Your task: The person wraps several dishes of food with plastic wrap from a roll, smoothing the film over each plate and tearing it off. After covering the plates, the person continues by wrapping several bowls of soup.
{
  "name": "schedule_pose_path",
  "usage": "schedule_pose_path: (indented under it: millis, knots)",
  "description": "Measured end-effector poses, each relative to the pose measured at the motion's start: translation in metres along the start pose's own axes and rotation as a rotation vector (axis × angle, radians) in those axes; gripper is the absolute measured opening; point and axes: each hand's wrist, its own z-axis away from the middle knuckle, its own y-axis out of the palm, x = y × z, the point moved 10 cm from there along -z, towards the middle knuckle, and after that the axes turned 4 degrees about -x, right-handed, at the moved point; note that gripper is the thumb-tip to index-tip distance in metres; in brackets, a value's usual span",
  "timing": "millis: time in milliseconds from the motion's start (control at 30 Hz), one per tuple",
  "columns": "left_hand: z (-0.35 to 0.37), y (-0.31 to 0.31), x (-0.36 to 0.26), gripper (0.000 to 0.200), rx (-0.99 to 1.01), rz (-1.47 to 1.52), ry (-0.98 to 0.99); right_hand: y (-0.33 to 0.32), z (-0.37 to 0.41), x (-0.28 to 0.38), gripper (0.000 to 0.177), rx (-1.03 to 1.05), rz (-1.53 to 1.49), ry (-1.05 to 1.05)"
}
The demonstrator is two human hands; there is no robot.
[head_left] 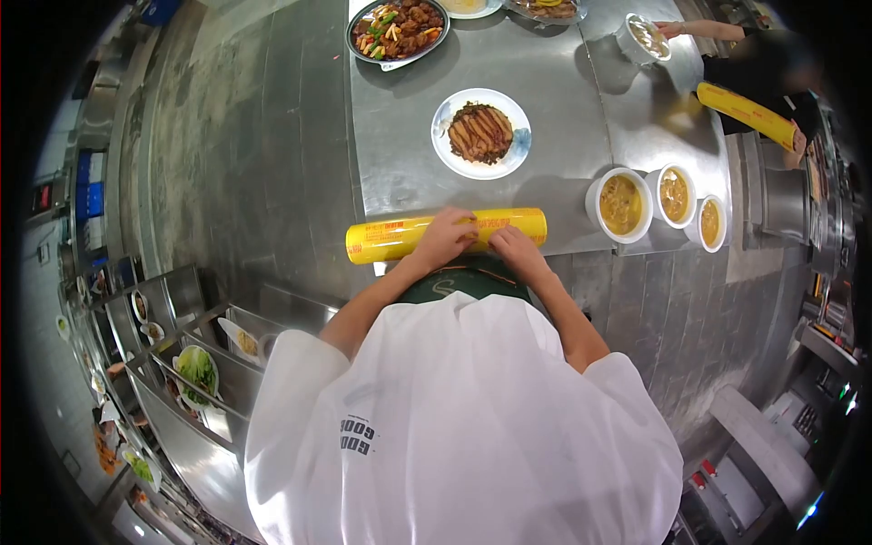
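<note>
A yellow roll of cling film [391, 239] with red print lies along the near edge of the steel table, in front of my body. My left hand [445, 238] rests on the middle of the roll with its fingers curled in. Right beside it, my right hand [520, 252] bends its fingers against the roll's near side. Whether a film edge is pinched between the fingertips is too fine to make out. Just beyond the roll stands a white plate [445, 153] with sliced meat [480, 133] over dark greens, apart from both hands.
Three white bowls of yellow soup [620, 204] stand at the table's right corner. A black dish of stir-fry [400, 32] sits at the far left. Opposite, another person's hand [670, 30] holds a white bowl [643, 41] near a second film roll [749, 115]. Shelves with plates [195, 374] are at lower left.
</note>
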Motion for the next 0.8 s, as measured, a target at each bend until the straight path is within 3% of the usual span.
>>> schedule_pose_path:
  millis: [267, 333, 467, 567, 800]
  knots:
    - [-0.001, -0.005, -0.031, 0.013, -0.058, -0.063, 0.225, -0.017, 0.004, -0.006, 0.018, -0.119, -0.003, -0.004]
    - [0.002, 0.005, -0.03, 0.008, 0.047, -0.167, 0.251, -0.018, 0.004, -0.018, 0.021, -0.081, 0.047, 0.028]
    - [0.002, 0.003, -0.039, 0.008, 0.071, -0.22, 0.29, -0.031, 0.0, -0.022, 0.02, -0.094, 0.088, 0.012]
    - [0.002, 0.0, -0.038, 0.009, 0.08, -0.229, 0.236, -0.033, -0.003, -0.01, 0.011, -0.104, 0.07, -0.034]
    - [-0.004, -0.006, -0.041, 0.011, 0.053, -0.339, 0.213, -0.03, 0.0, -0.014, 0.014, -0.1, 0.13, -0.073]
